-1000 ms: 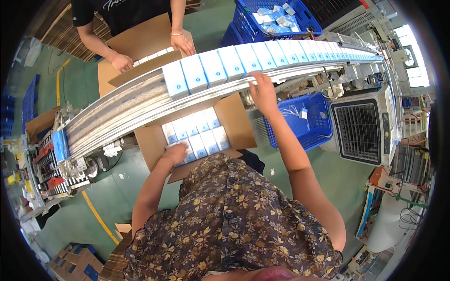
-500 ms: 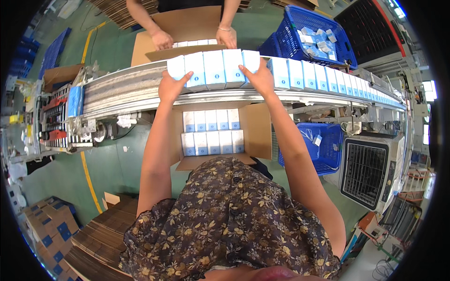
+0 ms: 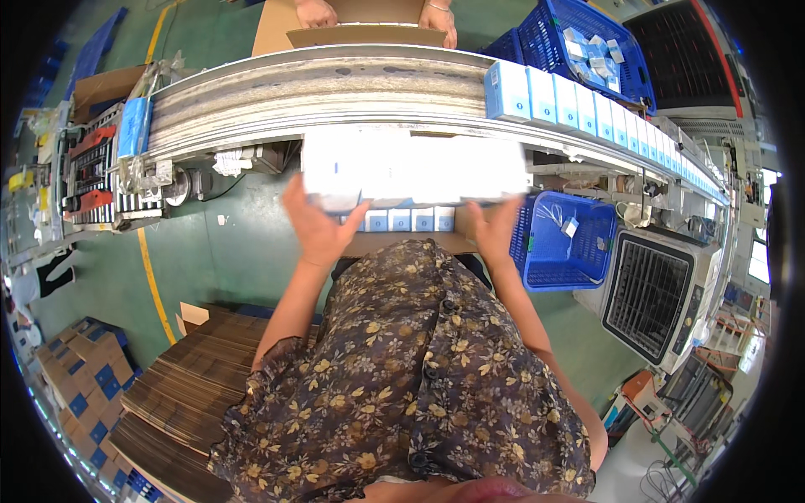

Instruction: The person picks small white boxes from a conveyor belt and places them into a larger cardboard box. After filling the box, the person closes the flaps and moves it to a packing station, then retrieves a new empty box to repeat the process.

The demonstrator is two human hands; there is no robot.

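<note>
Between my two hands hangs a row of white and blue small boxes (image 3: 411,168), lifted off the conveyor and held above the open carton. My left hand (image 3: 323,222) presses the row's left end, thumb on the near side. At the right end my right hand (image 3: 496,226) squeezes in the same way. The row is bright and blurred, so single boxes hardly show. Below it, the carton (image 3: 394,245) holds packed small boxes (image 3: 411,220); much of it is hidden behind the row and my hands.
The conveyor (image 3: 335,84) crosses ahead, with a line of boxes (image 3: 553,101) on its right. A co-worker's hands (image 3: 319,12) are at another carton (image 3: 360,35) beyond it. Blue baskets (image 3: 563,260) and an air cooler (image 3: 650,293) stand right; flattened cardboard (image 3: 193,377) is stacked left.
Both hands have brought the row of boxes off the conveyor and nearer to me, over the carton. The bare stretch of belt now shows where they stood.
</note>
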